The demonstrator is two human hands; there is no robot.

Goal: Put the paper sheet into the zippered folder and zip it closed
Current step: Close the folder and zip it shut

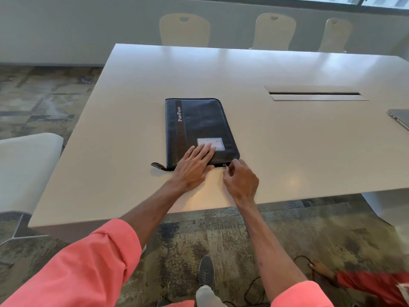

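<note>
A dark blue zippered folder (198, 125) marked "PortFolio" lies flat and closed on the white table (287, 151). My left hand (194, 167) presses flat on its near edge with straight fingers, reaching a clear card window (213, 142). My right hand (240, 179) has its fingers curled at the folder's near right corner and pinches the small metal zipper pull (225, 165). A dark strap tab (158, 166) sticks out at the near left corner. No paper sheet is visible.
A cable slot (314, 93) is cut into the table at the right. A laptop corner (399, 117) shows at the right edge. White chairs stand at the far side (184, 29) and near left (26, 165). Another person's hand (321, 268) is at the lower right.
</note>
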